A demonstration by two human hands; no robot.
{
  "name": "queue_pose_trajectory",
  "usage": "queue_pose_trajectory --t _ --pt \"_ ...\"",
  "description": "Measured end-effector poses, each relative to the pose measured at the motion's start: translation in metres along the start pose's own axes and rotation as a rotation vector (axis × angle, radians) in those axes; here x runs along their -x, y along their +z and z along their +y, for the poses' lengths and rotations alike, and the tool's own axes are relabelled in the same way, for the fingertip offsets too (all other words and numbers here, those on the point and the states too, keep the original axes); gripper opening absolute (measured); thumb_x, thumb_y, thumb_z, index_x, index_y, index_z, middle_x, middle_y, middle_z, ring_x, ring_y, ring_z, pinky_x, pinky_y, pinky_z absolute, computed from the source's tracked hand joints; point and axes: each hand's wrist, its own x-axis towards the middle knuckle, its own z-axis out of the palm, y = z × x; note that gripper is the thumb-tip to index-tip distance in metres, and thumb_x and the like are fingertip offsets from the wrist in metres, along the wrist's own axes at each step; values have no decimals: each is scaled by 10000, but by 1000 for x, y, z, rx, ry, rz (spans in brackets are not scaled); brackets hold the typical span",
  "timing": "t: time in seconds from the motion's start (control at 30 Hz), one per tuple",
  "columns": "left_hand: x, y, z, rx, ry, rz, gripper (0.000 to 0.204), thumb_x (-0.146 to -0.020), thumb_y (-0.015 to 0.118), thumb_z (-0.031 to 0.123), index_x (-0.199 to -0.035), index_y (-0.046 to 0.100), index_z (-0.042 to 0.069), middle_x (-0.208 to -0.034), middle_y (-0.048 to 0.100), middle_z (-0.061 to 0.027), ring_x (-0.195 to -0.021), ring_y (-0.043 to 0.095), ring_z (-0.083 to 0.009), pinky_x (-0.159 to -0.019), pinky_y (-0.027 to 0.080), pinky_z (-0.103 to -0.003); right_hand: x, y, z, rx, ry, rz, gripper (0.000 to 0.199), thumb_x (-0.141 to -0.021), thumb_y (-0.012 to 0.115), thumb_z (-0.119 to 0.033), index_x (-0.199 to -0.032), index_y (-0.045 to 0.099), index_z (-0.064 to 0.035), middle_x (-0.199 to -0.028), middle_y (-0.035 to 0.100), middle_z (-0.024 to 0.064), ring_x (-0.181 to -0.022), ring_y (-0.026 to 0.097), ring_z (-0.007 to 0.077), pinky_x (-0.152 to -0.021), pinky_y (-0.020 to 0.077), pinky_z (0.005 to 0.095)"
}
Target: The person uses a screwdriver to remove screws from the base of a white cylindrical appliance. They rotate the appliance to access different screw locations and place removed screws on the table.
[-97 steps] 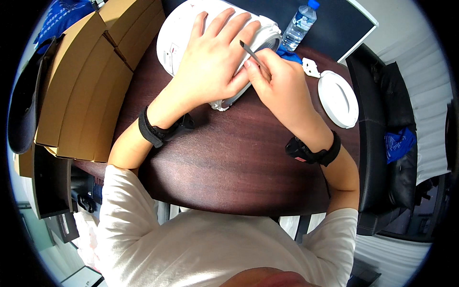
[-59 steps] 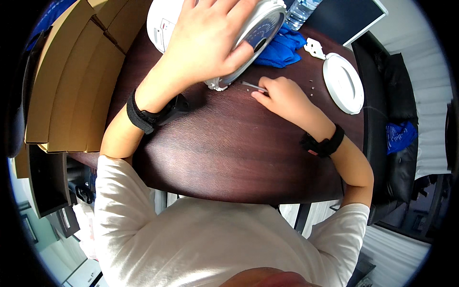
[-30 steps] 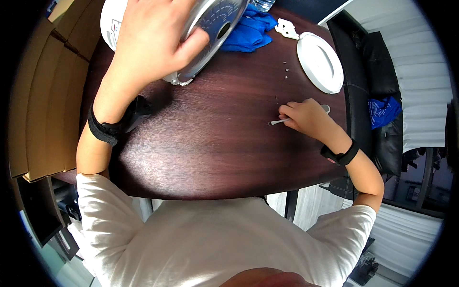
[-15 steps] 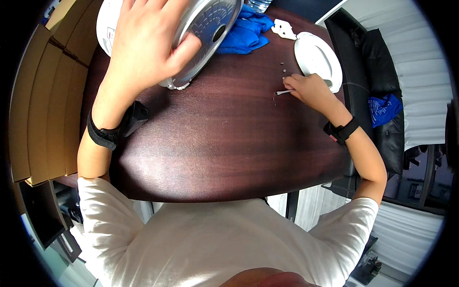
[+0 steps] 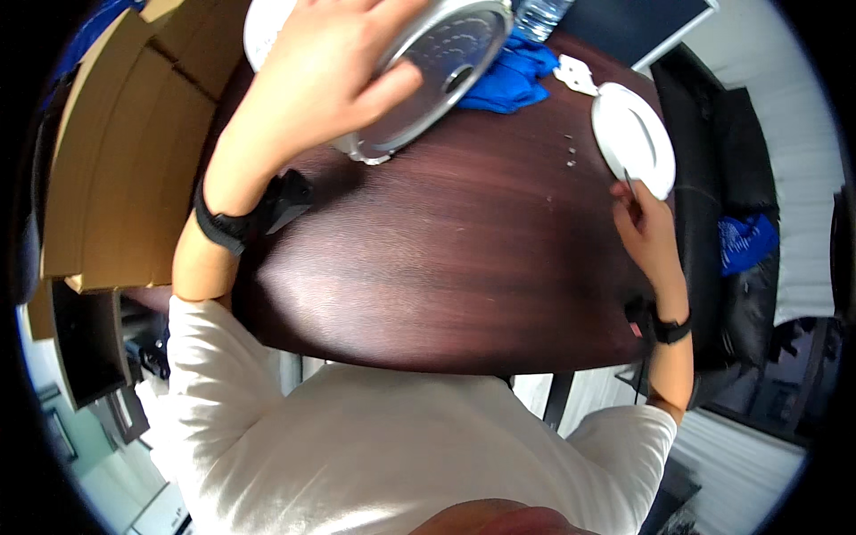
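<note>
My left hand [image 5: 334, 67] grips a tilted white round appliance [image 5: 266, 27], its thumb lying over the silver metal disc [image 5: 437, 89] that forms the near face. That disc has a ring of slots and a dark oval opening. The fingertips run out of the top of the view. On the right, my right hand [image 5: 649, 223] is closed around a slim thin tool [image 5: 628, 181] that points away from me, beside the near rim of a white oval plate-like part [image 5: 604, 134]. Most of the tool is hidden by the fingers. Several tiny pale bits [image 5: 571, 152] lie left of that part.
Behind the appliance are a crumpled blue cloth [image 5: 508, 85] and a clear plastic bottle [image 5: 541, 16]. A small white part [image 5: 575, 75] lies near the oval one. Cardboard boxes [image 5: 107, 169] line the left, and a black sofa [image 5: 744, 152] with a blue bag [image 5: 747, 242] stands right.
My right hand has moved from the small bits toward me and to the oval part's near rim, turning the tool to point away. The whole view has shifted; my left hand keeps its hold.
</note>
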Motion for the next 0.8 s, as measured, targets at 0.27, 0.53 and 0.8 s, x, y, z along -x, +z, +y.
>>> queue_pose_trajectory --t 0.27,0.53,0.8 --pt "-28 -10 -42 233 219 -215 685 -733 569 216 -1351 406 -31 -1379 402 -262 -1295 374 -419 -1107 264 -526 30 -4 -22 -196 127 -115 181 -992 435 -141 -927 540 -9 -702 506 72 -620 479 152 -587 383 285" --pt "-29 -5 -51 -129 408 -170 753 -696 535 115 -1432 379 78 -1453 368 -222 -1334 374 -369 -1160 240 -442 30 -4 -38 -198 48 -154 224 -997 451 -157 -934 566 25 -725 551 125 -629 540 228 -594 416 333" --pt "29 4 -36 22 -194 161 626 -799 703 373 -1329 515 97 -1410 432 -209 -1344 360 -395 -1091 317 -531 29 1 -37 -230 33 -130 208 -985 473 -147 -960 578 30 -732 573 129 -607 540 216 -582 420 322"
